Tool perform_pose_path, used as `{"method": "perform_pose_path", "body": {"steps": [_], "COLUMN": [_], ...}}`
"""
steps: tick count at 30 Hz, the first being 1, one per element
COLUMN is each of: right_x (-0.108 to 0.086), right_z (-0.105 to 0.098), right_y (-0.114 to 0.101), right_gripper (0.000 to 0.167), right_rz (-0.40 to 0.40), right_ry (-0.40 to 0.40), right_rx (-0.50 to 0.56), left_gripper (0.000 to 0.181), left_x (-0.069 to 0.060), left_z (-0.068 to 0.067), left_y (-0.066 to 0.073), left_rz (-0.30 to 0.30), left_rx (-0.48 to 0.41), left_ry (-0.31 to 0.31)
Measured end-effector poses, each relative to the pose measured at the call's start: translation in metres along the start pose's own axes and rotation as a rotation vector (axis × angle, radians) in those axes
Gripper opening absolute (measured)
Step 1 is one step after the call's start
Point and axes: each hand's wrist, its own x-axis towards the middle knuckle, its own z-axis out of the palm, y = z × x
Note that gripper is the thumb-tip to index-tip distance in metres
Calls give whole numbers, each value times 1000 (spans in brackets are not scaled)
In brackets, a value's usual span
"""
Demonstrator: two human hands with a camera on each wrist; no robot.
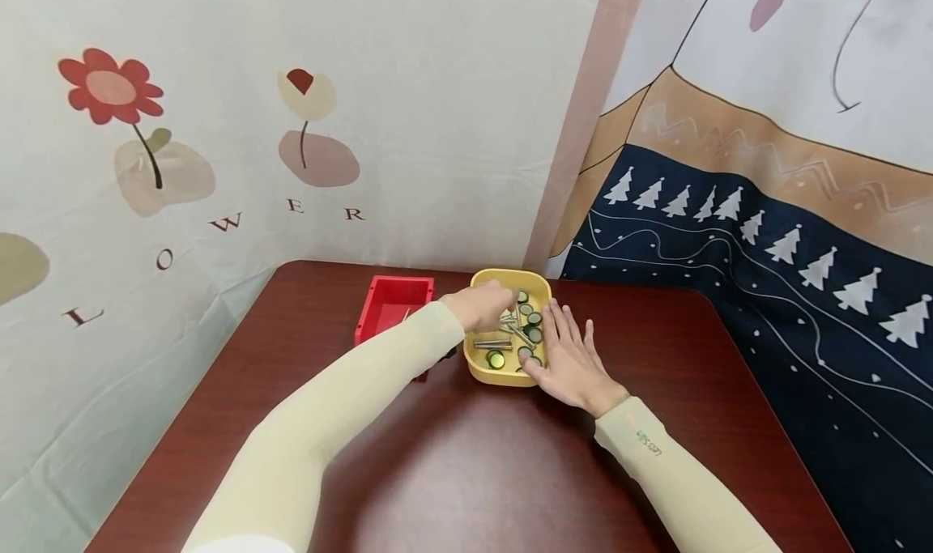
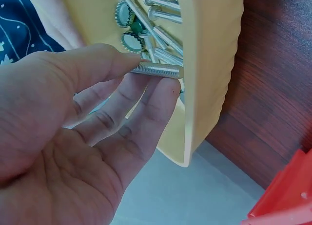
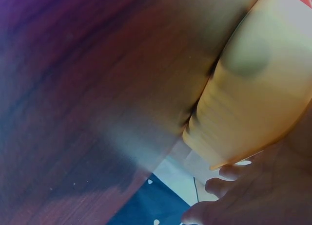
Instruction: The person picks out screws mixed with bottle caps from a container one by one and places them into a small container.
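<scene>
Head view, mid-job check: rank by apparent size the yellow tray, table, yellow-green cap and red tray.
1. Table
2. Yellow tray
3. Red tray, judged on what shows; the left sleeve hides part
4. Yellow-green cap

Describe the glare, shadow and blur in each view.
Head view: soft glare on the glossy red-brown wooden table, a dark shadow beneath the pale cream left sleeve; left wrist view: threads readable on the silver threaded metal rod; right wrist view: hazy, purple-tinted at top left, the yellow rounded box soft-edged, the bare right hand dim.
</scene>
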Motion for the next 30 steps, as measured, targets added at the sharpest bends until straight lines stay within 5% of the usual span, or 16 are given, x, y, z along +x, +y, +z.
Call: {"method": "perform_pose_path", "body": {"steps": [18,30], "right_x": [1,1], "right_z": [1,0], "right_y": [3,1], "right_gripper": [104,104], "right_rz": [1,8], "right_ry": [0,-16], "right_rx": [-6,-5], "left_gripper": [38,34], "left_x": [-13,-25], "left_z": [-5,-2], "left_y": [-15,-21], "left_rz": [52,32], "left_rx": [-171,-247], "left_ry": [91,175]}}
